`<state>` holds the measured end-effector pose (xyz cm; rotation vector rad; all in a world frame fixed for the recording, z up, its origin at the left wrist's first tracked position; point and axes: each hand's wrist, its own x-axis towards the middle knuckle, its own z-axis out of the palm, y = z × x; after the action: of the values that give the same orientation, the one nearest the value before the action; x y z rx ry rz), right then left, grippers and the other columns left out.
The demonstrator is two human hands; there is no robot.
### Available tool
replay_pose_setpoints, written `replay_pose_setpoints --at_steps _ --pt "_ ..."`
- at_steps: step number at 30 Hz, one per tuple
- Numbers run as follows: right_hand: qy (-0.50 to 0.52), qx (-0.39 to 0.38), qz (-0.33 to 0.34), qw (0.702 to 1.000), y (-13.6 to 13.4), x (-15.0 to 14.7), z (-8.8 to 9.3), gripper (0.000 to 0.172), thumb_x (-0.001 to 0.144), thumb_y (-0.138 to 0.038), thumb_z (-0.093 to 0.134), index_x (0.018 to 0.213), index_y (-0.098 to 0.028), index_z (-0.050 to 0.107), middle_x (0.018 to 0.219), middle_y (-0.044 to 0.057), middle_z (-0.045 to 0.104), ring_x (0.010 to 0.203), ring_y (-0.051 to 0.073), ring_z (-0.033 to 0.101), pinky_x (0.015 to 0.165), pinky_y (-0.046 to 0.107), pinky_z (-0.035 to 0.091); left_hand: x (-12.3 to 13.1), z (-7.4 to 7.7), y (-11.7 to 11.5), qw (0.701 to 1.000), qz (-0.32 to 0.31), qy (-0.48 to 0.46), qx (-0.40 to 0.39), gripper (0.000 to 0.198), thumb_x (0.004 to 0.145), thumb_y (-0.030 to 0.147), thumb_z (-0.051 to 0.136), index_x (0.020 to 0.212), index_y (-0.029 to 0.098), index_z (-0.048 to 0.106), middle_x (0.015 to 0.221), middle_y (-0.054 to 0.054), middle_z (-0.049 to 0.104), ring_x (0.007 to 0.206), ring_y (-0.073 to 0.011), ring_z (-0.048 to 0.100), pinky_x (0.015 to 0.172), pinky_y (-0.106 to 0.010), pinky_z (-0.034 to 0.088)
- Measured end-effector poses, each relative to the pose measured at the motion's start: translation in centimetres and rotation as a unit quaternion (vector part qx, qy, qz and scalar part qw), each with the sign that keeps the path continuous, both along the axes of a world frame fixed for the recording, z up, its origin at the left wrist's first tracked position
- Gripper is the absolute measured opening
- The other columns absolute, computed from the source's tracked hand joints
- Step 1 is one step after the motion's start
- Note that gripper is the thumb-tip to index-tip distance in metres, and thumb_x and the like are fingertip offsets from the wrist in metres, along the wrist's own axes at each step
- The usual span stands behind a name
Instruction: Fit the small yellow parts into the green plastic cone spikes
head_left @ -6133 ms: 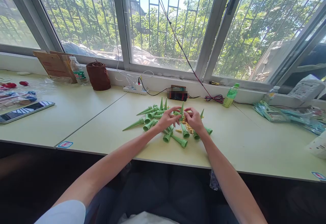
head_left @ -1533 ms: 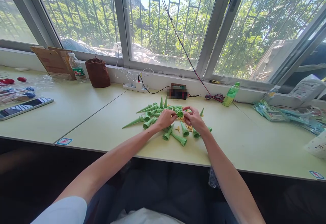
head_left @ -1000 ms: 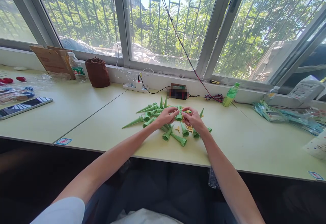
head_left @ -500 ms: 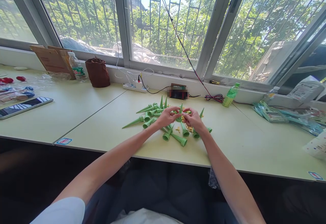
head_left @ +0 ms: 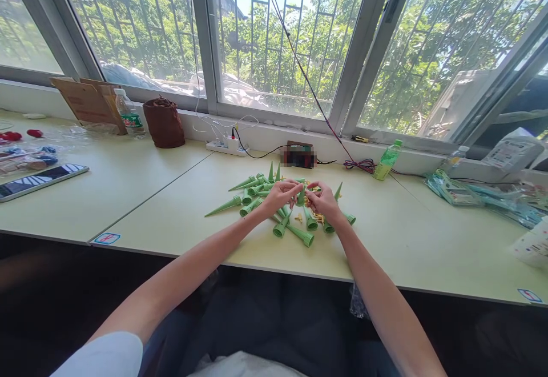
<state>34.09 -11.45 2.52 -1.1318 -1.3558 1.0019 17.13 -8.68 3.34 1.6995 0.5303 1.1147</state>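
Observation:
Between my hands, over the heap, is a green plastic watering spike (head_left: 301, 197). My left hand (head_left: 280, 196) has its fingers closed on it from the left. From the right, my right hand (head_left: 324, 201) pinches close against the same spike; whatever lies between its fingertips is too small to make out. Around and below them lie several more green spikes (head_left: 305, 237), hollow and ribbed at the wide end, some standing point up. A small yellow valve piece (head_left: 298, 217) lies in front of my hands, and others are partly hidden under my right hand.
Behind the heap sits a small dark device (head_left: 298, 155) with a cable leading to a power strip (head_left: 222, 147). A green bottle (head_left: 387, 160) stands at the back right, beside teal packets (head_left: 456, 187). On the left are a brown pouch (head_left: 163, 122) and a phone (head_left: 43, 181).
The spike between my hands has tilted and shifted slightly, so more of it shows below my fingertips. My hands stay close together in nearly the same place.

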Motion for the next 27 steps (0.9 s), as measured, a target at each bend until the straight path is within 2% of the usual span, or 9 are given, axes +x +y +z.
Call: replay_pose_setpoints --at_steps 6,10,14,17,21,24,27 --pt "-0.022 0.019 -0.029 0.999 -0.12 -0.2 0.17 0.028 0.073 -0.034 0.065 0.09 -0.021 0.047 0.046 -0.005 0.056 0.031 0.01 0.043 0.03 0.018 0.029 0.25 0.21 -0.42 1.0 0.004 0.022 -0.002 0.045 0.076 0.054 0.067 0.074 0.009 0.069 0.096 -0.009 0.061 0.047 -0.0029 0.049 0.04 -0.019 0.045" --pt "-0.017 0.034 -0.056 0.998 -0.05 -0.17 0.13 0.027 0.074 -0.035 0.065 0.09 -0.021 0.048 0.045 -0.006 0.055 0.032 0.011 0.044 0.031 0.019 0.03 0.38 0.36 -0.82 0.997 0.05 0.059 0.028 0.043 0.074 0.054 0.069 0.087 0.013 0.068 0.1 -0.007 0.058 0.05 -0.0033 0.049 0.041 -0.019 0.04" --pt "-0.012 0.055 -0.082 0.995 -0.03 -0.02 0.14 0.023 0.078 -0.036 0.061 0.091 -0.021 0.049 0.044 -0.006 0.052 0.031 0.011 0.041 0.031 0.021 0.031 0.33 0.42 -0.97 0.985 0.113 0.101 0.082 0.045 0.07 0.055 0.072 0.087 0.015 0.061 0.09 -0.003 0.058 0.06 -0.007 0.051 0.05 -0.019 0.04" --pt "-0.006 0.06 -0.098 0.993 -0.08 0.1 0.21 0.023 0.079 -0.036 0.06 0.091 -0.021 0.049 0.044 -0.005 0.051 0.032 0.011 0.041 0.031 0.022 0.031 0.35 0.19 -0.84 0.978 0.134 0.139 0.083 0.046 0.067 0.057 0.072 0.079 0.015 0.059 0.077 -0.001 0.058 0.06 -0.009 0.05 0.052 -0.021 0.039" --pt "0.001 0.066 -0.099 0.993 -0.2 0.14 0.32 0.023 0.08 -0.037 0.06 0.091 -0.021 0.049 0.042 -0.006 0.05 0.032 0.011 0.04 0.031 0.022 0.031 0.52 -0.15 -0.65 0.974 0.104 0.194 0.056 0.046 0.069 0.06 0.068 0.069 0.014 0.063 0.067 -0.002 0.061 0.061 -0.0116 0.052 0.053 -0.022 0.038" --pt "0.009 0.063 -0.084 0.994 -0.31 0.09 0.46 0.024 0.079 -0.039 0.061 0.091 -0.021 0.048 0.042 -0.007 0.049 0.032 0.011 0.039 0.03 0.021 0.031 0.61 -0.15 -0.71 0.977 0.071 0.196 0.055 0.046 0.07 0.06 0.067 0.071 0.014 0.067 0.07 -0.003 0.064 0.063 -0.0127 0.055 0.055 -0.023 0.04" --pt "0.02 0.063 -0.069 0.995 -0.38 0.1 0.6 0.026 0.078 -0.039 0.063 0.09 -0.021 0.048 0.041 -0.007 0.048 0.031 0.01 0.038 0.03 0.021 0.03 0.6 -0.11 -0.8 0.978 0.065 0.185 0.064 0.045 0.069 0.058 0.069 0.075 0.014 0.067 0.074 -0.004 0.066 0.064 -0.0128 0.057 0.057 -0.023 0.041"
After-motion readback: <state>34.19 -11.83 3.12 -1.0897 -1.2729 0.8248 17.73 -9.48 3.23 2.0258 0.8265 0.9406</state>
